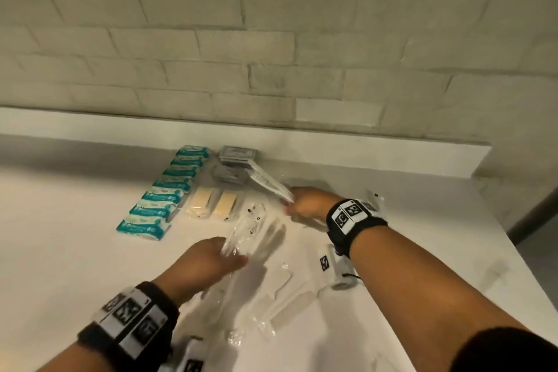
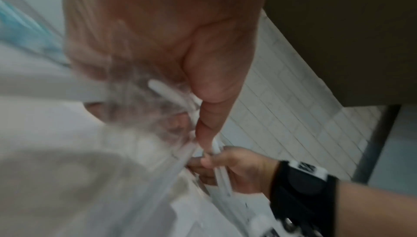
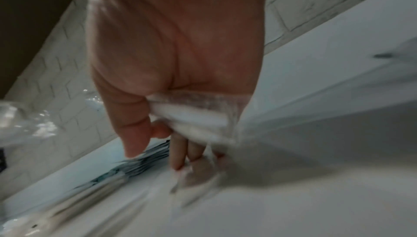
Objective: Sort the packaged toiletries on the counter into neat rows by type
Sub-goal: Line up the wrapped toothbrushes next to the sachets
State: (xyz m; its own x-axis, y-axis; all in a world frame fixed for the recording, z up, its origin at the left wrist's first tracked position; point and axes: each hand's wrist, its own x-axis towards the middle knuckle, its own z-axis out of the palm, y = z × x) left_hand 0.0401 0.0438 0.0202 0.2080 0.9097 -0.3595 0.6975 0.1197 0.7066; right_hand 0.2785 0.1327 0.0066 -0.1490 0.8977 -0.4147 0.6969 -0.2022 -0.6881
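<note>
On a white counter [image 1: 60, 220], a diagonal row of teal packets [image 1: 160, 199] runs toward the back edge, left of two yellow bars [image 1: 211, 204] and a stack of grey sachets [image 1: 237, 160] against the back wall. At centre, the left hand [image 1: 208, 260] curls its fingers around a clear-wrapped packet [image 1: 247, 229], its contents blurred. The right hand [image 1: 308, 204] grips another clear sleeve [image 1: 268, 183], angled up over the sachets. More clear wrappers [image 1: 271, 305] lie toward the front edge, partly hidden by both forearms; both wrist views are motion-smeared.
</note>
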